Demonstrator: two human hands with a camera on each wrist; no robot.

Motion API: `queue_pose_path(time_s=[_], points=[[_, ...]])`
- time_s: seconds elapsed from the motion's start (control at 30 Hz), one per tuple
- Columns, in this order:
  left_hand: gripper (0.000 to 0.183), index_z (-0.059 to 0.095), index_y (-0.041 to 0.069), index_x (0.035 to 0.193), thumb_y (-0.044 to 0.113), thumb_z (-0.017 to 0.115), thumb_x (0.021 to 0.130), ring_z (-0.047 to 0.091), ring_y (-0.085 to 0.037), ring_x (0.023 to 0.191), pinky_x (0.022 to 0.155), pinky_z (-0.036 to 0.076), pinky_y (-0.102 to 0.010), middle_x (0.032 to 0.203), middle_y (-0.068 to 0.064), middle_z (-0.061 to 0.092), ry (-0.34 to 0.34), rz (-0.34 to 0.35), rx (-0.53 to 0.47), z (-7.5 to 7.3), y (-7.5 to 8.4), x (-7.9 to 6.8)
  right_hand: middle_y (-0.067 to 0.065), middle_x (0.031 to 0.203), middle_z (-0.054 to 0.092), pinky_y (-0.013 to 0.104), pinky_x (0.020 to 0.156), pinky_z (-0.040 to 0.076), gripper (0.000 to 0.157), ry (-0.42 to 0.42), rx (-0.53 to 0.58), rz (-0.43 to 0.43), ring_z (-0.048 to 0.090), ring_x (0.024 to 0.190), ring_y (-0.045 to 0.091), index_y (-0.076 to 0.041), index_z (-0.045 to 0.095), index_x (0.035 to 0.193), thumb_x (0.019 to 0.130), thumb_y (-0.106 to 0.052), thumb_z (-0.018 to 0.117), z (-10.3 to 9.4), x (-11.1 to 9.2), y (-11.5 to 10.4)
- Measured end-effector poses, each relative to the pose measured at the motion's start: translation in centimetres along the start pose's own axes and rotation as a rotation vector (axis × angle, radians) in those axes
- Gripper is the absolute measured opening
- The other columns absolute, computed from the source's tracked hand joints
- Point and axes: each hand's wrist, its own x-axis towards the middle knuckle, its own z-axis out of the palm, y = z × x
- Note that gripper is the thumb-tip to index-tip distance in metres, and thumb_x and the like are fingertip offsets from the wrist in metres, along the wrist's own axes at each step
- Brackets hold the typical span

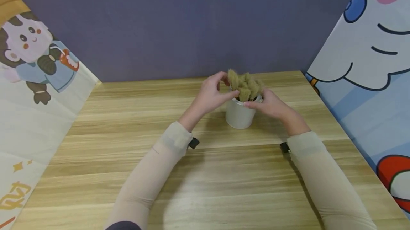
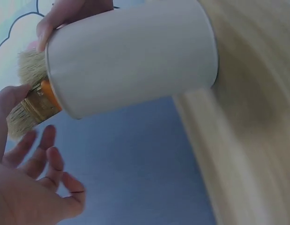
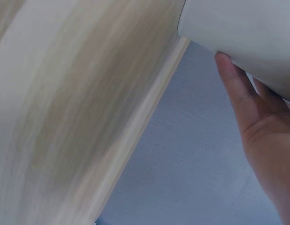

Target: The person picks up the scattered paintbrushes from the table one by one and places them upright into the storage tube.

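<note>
A white cylindrical container (image 1: 241, 116) stands upright near the back of the wooden table. Several paintbrushes stick out of its top with their tan bristles (image 1: 245, 93) upward. My left hand (image 1: 213, 93) is at the left of the bristles, thumb and fingers around one paintbrush (image 2: 41, 105). That brush shows a metal band and a bit of orange handle at the rim in the left wrist view; its lower part is hidden inside. With my right hand (image 1: 270, 103) I hold the container from the right, thumb at the front rim and fingers (image 3: 231, 82) along its far side.
Light wood-grain tabletop (image 1: 217, 183) extends under both forearms toward me. A dark blue-grey wall (image 1: 192, 27) rises right behind the table's back edge. Cartoon-printed panels stand along the left side (image 1: 29, 123) and right side (image 1: 368, 112).
</note>
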Motion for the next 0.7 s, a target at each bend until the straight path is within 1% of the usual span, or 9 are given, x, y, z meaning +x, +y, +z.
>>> queue_pose_path(time_s=[0.07,0.13,0.17,0.23,0.3,0.33,0.47,0.57,0.7], points=[[0.055,0.060,0.018,0.141,0.041,0.081,0.096,0.052,-0.019,0.086,0.076,0.043,-0.032,0.121,-0.003,0.070,0.036,0.065,0.027,-0.3,0.3,0.2,0.023,0.167,0.041,0.065,0.120,0.039,0.082,0.006,-0.001,-0.006,0.043,0.152,0.044,-0.007,0.031,0.167,0.103,-0.040,0.071,0.0,-0.1,0.1],[0.059,0.058,0.020,0.148,0.042,0.079,0.097,0.057,-0.020,0.094,0.083,0.045,-0.035,0.127,-0.003,0.072,0.069,0.140,0.094,-0.6,0.7,0.4,0.021,0.167,0.042,0.064,0.122,0.037,0.081,0.017,0.006,-0.015,0.042,0.153,0.043,-0.008,0.031,0.167,0.103,-0.038,0.071,0.1,-0.1,0.2],[0.056,0.060,0.022,0.147,0.042,0.078,0.098,0.059,-0.021,0.099,0.086,0.046,-0.037,0.129,-0.002,0.072,0.085,0.179,0.138,-0.7,0.8,0.4,0.021,0.168,0.041,0.064,0.124,0.035,0.081,0.021,0.009,-0.028,0.041,0.154,0.043,-0.009,0.030,0.167,0.103,-0.036,0.071,0.1,-0.1,0.2],[0.051,0.065,0.025,0.146,0.045,0.075,0.100,0.061,-0.021,0.109,0.092,0.048,-0.041,0.133,0.000,0.073,0.097,0.232,0.236,-0.7,1.0,0.4,0.021,0.168,0.041,0.065,0.125,0.034,0.081,0.025,0.012,-0.049,0.041,0.154,0.043,-0.009,0.030,0.167,0.103,-0.034,0.072,0.2,0.0,0.2],[0.046,0.069,0.026,0.142,0.047,0.071,0.101,0.061,-0.021,0.118,0.096,0.048,-0.045,0.135,0.001,0.072,0.097,0.261,0.321,-0.6,1.1,0.3,0.022,0.168,0.040,0.066,0.125,0.032,0.082,0.021,0.015,-0.065,0.040,0.155,0.044,-0.008,0.028,0.168,0.103,-0.033,0.072,0.2,0.0,0.3],[0.045,0.070,0.026,0.141,0.047,0.070,0.102,0.061,-0.021,0.121,0.097,0.049,-0.046,0.136,0.001,0.072,0.097,0.270,0.344,-0.6,1.0,0.3,0.022,0.168,0.039,0.066,0.125,0.032,0.082,0.020,0.015,-0.065,0.039,0.155,0.044,-0.009,0.028,0.168,0.103,-0.033,0.072,0.2,0.0,0.3],[0.042,0.072,0.025,0.139,0.044,0.072,0.102,0.063,-0.022,0.120,0.098,0.052,-0.047,0.133,-0.001,0.073,0.123,0.300,0.363,-0.1,0.8,0.1,0.021,0.169,0.038,0.066,0.125,0.033,0.082,0.011,0.028,-0.078,0.039,0.155,0.043,-0.009,0.027,0.168,0.103,-0.032,0.072,0.2,0.1,0.3],[0.037,0.076,0.022,0.134,0.040,0.073,0.102,0.065,-0.022,0.115,0.093,0.053,-0.045,0.130,-0.002,0.074,0.153,0.350,0.379,0.3,0.8,0.0,0.021,0.168,0.039,0.065,0.125,0.032,0.080,0.014,0.045,-0.103,0.040,0.154,0.042,-0.008,0.028,0.167,0.103,-0.028,0.071,0.2,0.2,0.4],[0.033,0.076,0.023,0.133,0.040,0.067,0.106,0.065,-0.021,0.110,0.085,0.052,-0.042,0.131,0.001,0.075,0.172,0.415,0.506,1.6,0.4,-0.2,0.023,0.167,0.040,0.064,0.124,0.033,0.081,0.008,0.044,-0.101,0.041,0.153,0.042,-0.007,0.027,0.168,0.103,-0.026,0.071,0.0,0.1,0.4]])
